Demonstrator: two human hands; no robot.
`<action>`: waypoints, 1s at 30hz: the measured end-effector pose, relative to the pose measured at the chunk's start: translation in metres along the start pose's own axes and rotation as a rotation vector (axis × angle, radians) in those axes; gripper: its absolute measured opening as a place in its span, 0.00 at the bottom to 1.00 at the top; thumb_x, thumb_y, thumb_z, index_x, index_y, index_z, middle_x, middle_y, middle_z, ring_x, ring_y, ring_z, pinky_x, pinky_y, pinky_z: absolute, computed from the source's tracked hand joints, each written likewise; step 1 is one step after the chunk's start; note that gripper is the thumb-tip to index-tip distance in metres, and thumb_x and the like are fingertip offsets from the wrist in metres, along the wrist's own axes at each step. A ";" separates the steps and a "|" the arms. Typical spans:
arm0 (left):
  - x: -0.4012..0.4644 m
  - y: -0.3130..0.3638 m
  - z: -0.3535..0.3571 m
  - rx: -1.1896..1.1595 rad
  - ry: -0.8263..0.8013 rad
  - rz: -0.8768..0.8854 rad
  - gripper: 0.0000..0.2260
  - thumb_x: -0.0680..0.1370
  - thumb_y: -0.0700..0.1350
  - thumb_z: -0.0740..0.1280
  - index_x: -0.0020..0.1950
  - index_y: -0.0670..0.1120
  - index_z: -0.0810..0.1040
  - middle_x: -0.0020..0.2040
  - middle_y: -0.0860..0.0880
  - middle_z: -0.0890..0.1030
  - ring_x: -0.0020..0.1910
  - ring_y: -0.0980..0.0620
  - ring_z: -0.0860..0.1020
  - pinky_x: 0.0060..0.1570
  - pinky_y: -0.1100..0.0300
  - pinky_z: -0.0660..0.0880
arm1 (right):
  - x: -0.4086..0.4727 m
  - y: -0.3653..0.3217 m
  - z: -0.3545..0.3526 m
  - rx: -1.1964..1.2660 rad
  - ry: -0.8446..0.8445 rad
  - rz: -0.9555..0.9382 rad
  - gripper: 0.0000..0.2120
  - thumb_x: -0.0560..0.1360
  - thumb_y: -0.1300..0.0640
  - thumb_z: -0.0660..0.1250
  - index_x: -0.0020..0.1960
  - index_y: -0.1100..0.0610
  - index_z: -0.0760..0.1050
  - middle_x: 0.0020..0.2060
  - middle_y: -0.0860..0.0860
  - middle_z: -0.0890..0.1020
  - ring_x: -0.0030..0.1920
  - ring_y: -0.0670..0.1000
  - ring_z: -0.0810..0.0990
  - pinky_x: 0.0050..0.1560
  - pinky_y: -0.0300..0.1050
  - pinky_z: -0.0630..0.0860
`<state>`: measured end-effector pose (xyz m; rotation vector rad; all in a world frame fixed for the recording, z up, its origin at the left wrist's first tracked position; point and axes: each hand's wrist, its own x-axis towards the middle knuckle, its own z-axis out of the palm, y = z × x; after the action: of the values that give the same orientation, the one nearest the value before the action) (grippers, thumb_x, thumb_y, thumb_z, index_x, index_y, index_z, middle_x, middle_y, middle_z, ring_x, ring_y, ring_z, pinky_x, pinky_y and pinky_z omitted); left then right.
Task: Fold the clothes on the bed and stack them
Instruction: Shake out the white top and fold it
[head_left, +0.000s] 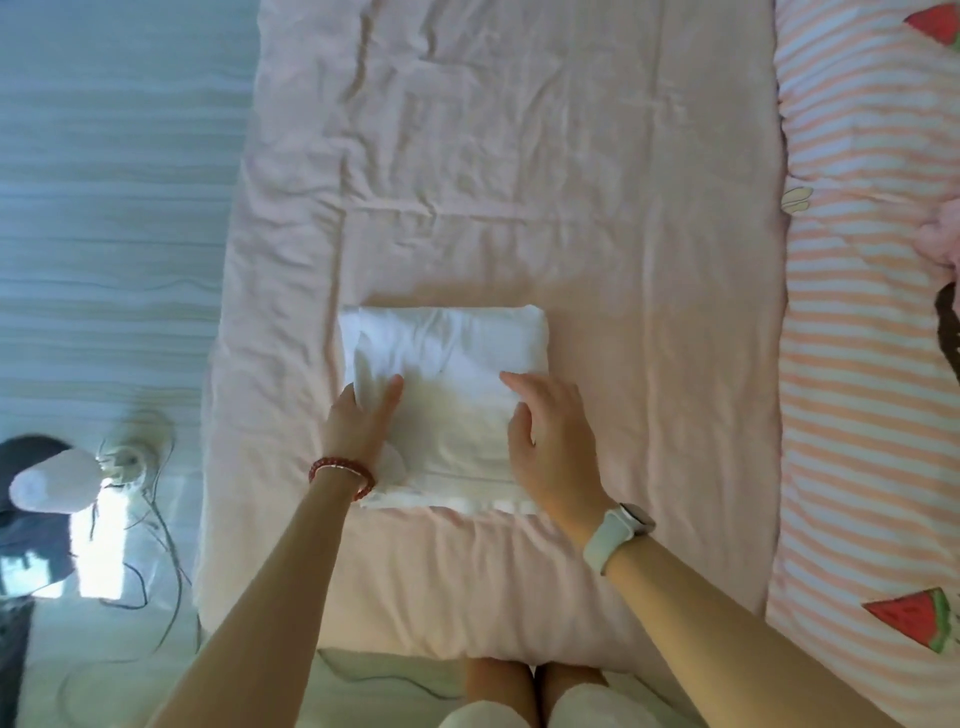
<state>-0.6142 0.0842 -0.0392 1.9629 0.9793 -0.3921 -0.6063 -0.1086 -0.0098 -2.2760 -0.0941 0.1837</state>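
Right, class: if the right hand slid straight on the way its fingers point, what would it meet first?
The right hand lies flat on the folded white garment, fingers pointing up and slightly left. It would probably just cross more of that garment, then its far folded edge, then the bare pink sheet.

- One folded white garment (447, 400), lying under the fingers of both hands.
- Two hands: the left hand (363, 421) and the right hand (550, 441).
- One red bead bracelet (343, 475), at the left wrist.
- One pale watch (618, 535), at the right wrist.
- Two watermelon prints, one (930, 26) far beyond the right hand, one (914, 618) nearer than it.
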 end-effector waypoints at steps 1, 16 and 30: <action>-0.001 0.001 0.005 0.026 0.090 0.025 0.13 0.79 0.52 0.62 0.40 0.44 0.72 0.36 0.47 0.74 0.38 0.47 0.73 0.39 0.57 0.67 | -0.001 0.006 -0.002 -0.119 0.002 -0.049 0.18 0.72 0.66 0.58 0.61 0.61 0.76 0.55 0.57 0.78 0.55 0.59 0.76 0.54 0.50 0.71; 0.008 0.004 -0.022 0.377 0.413 0.604 0.19 0.75 0.37 0.57 0.66 0.36 0.71 0.63 0.36 0.73 0.62 0.36 0.72 0.60 0.47 0.68 | 0.003 0.021 0.046 -0.535 -0.262 -0.115 0.25 0.75 0.53 0.51 0.71 0.54 0.65 0.73 0.59 0.62 0.73 0.61 0.59 0.67 0.69 0.55; 0.077 -0.003 0.058 0.856 0.017 0.687 0.25 0.77 0.58 0.43 0.74 0.57 0.49 0.77 0.45 0.52 0.76 0.41 0.47 0.71 0.41 0.42 | 0.054 0.068 0.083 -0.608 -0.218 -0.031 0.26 0.76 0.48 0.47 0.74 0.49 0.58 0.75 0.54 0.56 0.75 0.53 0.53 0.70 0.63 0.50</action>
<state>-0.5619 0.0751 -0.1197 2.9035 0.0512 -0.4276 -0.5665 -0.0842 -0.1203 -2.8480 -0.3375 0.4354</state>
